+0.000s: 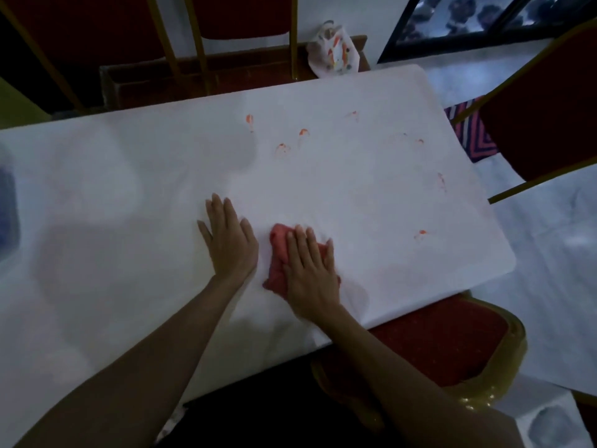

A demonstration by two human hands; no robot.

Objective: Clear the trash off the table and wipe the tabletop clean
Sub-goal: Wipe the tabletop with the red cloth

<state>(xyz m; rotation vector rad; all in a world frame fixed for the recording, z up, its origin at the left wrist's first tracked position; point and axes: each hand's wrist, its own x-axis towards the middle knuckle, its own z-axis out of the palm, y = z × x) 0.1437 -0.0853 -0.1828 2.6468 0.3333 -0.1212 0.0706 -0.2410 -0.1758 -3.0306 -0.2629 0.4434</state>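
Pressing flat on a pink cloth (278, 250), our right hand (308, 270) lies palm down with straight, slightly spread fingers, pinning it to the white table (129, 205) close to the near edge. We see the cloth bunched up, poking out past the fingertips and out on the thumb side. Just beside it, our left hand (231, 240) rests flat on bare tabletop, fingers straight and fairly close together, holding nothing. A narrow strip of white shows between it and the cloth.

Look ahead and we've got orange-red stains (303, 132) dotted over the far and right parts of the table, well apart from the cloth, one of them near the right edge. Beyond the far edge stands a white plastic bag (334, 48) with coloured print. A red chair (445, 347) with a gold frame sits tucked at the near right corner. Something blue (6, 205) lies at the left edge, too blurred to tell.
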